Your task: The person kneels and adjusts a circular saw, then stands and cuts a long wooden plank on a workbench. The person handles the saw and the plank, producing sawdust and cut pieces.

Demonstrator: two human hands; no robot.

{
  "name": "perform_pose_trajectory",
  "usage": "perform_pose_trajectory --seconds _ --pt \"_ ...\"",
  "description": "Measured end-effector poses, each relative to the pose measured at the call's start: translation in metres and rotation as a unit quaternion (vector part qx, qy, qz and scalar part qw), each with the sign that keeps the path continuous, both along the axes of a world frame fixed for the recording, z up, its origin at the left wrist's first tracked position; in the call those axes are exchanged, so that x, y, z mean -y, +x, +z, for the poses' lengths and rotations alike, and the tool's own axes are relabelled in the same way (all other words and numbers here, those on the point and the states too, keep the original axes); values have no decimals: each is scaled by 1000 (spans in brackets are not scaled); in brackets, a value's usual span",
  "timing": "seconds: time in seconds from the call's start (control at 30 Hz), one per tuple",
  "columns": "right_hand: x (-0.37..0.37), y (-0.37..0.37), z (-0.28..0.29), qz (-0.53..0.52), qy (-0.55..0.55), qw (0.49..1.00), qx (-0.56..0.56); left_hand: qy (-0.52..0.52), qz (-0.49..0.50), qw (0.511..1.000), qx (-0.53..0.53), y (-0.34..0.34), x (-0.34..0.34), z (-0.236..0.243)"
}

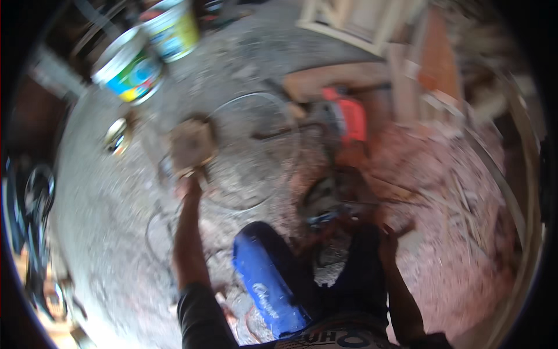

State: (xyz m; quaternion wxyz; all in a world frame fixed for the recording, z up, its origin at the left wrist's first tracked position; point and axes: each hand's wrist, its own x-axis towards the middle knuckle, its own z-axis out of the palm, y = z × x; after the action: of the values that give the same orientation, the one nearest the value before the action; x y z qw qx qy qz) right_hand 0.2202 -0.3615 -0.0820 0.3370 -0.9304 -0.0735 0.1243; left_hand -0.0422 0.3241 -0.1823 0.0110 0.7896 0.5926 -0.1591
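Note:
My left hand [189, 187], blurred by motion, reaches forward at left of the middle. Its fingers look closed at the near edge of a brown, many-sided block [193, 142], possibly wood. Close to my right knee hangs my right hand [387, 243], dark and smeared. A short brown piece like a handle [405, 228] lies beside its fingers; whether they grip it is hidden by the blur. In front of my legs are a red power tool [351, 119] and a dark, blurred metal object [328, 200].
A thin wire hoop [243, 210] lies on the grey floor. Two paint buckets [131, 72] stand at the far left, near an open tin [118, 137]. Wood shavings [447, 174] cover the right side. Boards [439, 58] and a pale wooden frame [343, 29] are at the far right.

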Motion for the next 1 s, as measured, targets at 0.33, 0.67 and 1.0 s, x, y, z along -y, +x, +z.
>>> perform_pose_trajectory --seconds 0.33,0.67,1.0 --pt "19 -25 38 -83 42 994 57 154 -137 973 99 51 119 57" --pt "-42 -99 157 118 159 980 5 -459 61 452 763 -3 273 151" --pt "-163 -163 117 578 -2 816 15 -36 -256 860 440 6 343 238"
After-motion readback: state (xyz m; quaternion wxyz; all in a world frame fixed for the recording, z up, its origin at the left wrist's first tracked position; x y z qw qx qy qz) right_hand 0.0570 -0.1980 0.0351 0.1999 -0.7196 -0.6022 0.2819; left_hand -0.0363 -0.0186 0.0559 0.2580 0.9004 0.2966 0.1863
